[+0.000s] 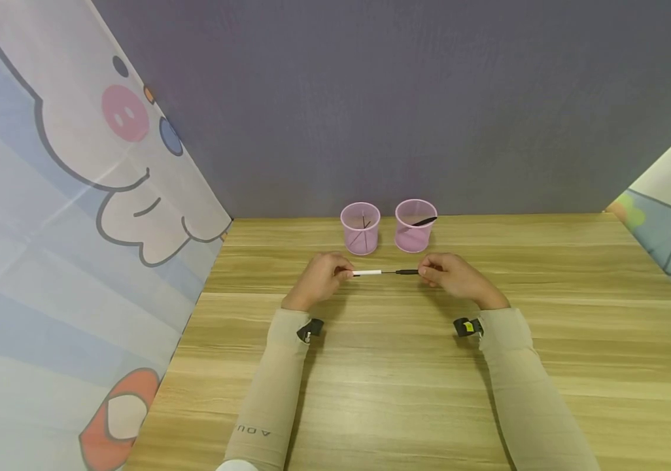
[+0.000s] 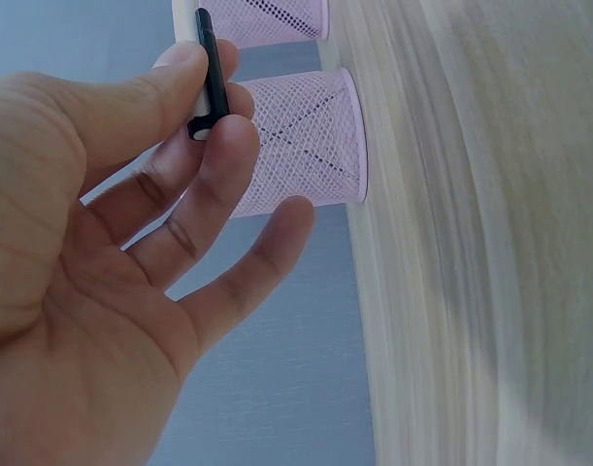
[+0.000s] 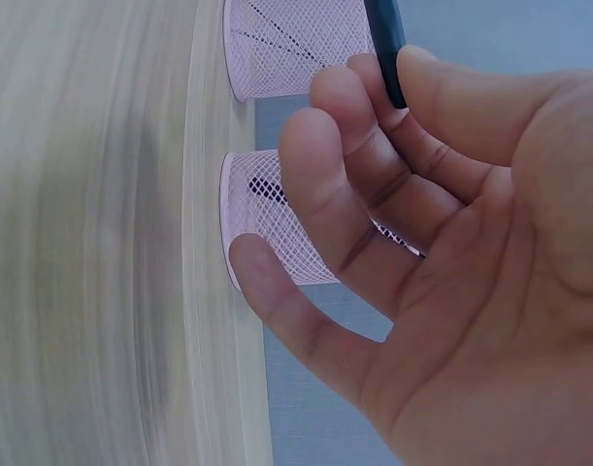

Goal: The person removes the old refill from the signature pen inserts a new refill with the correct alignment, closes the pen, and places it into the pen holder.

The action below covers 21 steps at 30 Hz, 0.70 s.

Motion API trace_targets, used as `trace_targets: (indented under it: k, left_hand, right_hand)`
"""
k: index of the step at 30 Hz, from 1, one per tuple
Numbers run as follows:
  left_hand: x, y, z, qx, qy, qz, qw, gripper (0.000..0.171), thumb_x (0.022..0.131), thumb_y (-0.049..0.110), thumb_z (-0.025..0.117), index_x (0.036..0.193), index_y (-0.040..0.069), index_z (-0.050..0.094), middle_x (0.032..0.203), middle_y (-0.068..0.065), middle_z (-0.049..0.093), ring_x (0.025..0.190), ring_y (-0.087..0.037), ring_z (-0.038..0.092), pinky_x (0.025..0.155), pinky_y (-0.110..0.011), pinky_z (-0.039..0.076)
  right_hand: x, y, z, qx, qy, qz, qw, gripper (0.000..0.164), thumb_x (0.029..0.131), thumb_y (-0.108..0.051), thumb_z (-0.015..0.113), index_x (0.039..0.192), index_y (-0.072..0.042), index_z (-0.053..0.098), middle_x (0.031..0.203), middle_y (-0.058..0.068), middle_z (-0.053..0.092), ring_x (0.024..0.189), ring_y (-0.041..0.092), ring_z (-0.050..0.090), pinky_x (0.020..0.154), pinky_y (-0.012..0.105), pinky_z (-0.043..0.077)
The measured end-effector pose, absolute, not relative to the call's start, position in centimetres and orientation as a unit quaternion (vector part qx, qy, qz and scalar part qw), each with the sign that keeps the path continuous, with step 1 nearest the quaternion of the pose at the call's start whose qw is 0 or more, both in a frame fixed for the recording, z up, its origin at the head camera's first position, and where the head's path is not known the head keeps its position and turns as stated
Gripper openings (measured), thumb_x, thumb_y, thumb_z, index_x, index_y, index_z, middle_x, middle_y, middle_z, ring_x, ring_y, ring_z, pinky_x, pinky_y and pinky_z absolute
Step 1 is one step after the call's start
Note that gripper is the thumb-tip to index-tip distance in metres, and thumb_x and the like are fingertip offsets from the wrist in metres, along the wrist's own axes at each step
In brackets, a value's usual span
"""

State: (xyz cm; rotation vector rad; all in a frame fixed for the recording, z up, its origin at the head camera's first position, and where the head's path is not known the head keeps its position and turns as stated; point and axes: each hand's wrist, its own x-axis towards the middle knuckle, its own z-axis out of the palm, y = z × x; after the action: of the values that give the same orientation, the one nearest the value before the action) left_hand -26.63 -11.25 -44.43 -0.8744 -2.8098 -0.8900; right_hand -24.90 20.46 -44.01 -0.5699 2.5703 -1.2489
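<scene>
In the head view my left hand (image 1: 319,278) pinches a white pen barrel (image 1: 369,272) between thumb and fingertips. A black clip (image 2: 214,68) lies along that barrel in the left wrist view. My right hand (image 1: 453,275) pinches a tapered black pen piece (image 1: 407,271). Between barrel and black piece runs a thin dark rod (image 1: 389,272), in line with both. How far the rod goes into the barrel is hidden. The other fingers of each hand are loosely bent.
Behind the hands stand two pink mesh cups. Thin dark sticks sit in the left cup (image 1: 361,229); the right cup (image 1: 412,227) holds a black slender piece (image 1: 426,222) leaning on its rim. A grey wall (image 1: 406,104) rises behind the wooden table (image 1: 394,379).
</scene>
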Motion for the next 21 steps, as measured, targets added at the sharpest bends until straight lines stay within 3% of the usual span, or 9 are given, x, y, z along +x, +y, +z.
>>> trace_targets:
  k: [21]
  left_hand:
    - [-26.82,-11.54,-44.44,-0.287,-0.914,-0.285,0.04,0.007,0.092,0.01,0.075,0.094,0.004,0.079,0.082,-0.004,0.068,0.073,-0.011,0.057,0.068,-0.025,0.05]
  right_hand:
    - [-24.91,20.55,-43.96,-0.19,0.877,-0.426,0.116,0.023,0.108,-0.015,0.052,0.104,0.005,0.062,0.088,0.016,0.063,0.08,0.02,0.058,0.072,0.032,0.053]
